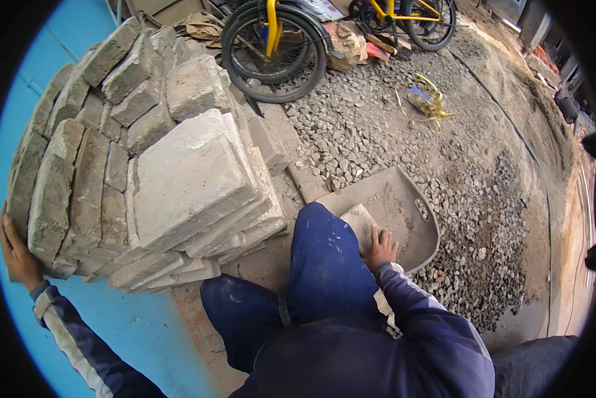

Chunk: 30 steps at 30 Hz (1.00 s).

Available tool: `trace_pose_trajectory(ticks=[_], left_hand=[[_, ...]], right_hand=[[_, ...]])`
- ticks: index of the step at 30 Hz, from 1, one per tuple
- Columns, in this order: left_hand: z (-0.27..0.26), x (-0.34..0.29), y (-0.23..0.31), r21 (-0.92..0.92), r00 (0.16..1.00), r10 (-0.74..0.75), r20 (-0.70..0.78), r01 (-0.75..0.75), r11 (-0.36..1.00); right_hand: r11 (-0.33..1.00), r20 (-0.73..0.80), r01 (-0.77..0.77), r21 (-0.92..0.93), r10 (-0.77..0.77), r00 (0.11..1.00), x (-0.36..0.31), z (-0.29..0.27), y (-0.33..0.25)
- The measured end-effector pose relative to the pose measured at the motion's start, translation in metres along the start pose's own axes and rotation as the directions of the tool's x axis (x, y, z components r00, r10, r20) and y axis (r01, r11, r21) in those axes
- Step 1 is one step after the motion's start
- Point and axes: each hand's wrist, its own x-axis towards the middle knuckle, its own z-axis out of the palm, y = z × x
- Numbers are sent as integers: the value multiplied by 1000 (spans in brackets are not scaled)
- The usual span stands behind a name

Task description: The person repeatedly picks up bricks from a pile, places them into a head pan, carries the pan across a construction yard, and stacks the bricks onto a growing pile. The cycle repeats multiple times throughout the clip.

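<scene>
To my left, my left hand (pixel 19 257) lies with fingers stretched out against the outer side of a tall stack of rough grey concrete blocks (pixel 92 189). A broad, pale concrete slab (pixel 185 169) lies on the stack's near right part. My right hand (pixel 382 249) reaches past my right knee, its fingers apart, at the edge of a flat grey block (pixel 360 224). That block lies in a shallow grey tray (pixel 425 242) with a slotted handle at its rim. My knee hides part of the tray and the block.
Loose gravel (pixel 470 219) spreads right of and beyond the tray. A yellow-framed bicycle (pixel 275 50) stands behind the stack, beside crumpled paper sacks (pixel 344 46). Yellow strapping (pixel 434 106) lies on the gravel. A dark hose (pixel 503 109) crosses the ground; a blue wall (pixel 29 83) borders the left.
</scene>
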Motion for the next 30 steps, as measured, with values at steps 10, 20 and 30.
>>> trace_pose_trajectory(ticks=[10,20,30], left_hand=[[-15,-2,14,159,977,150,-150,-126,979],[-15,-7,20,213,950,211,-232,-162,963],[-16,-11,19,243,944,209,-254,-147,959]], right_hand=[[980,148,-21,198,-9,989,54,2,9],[-92,-87,88,992,17,996,44,-108,-12],[-513,-630,370,774,-568,530,-65,-437,-244]])
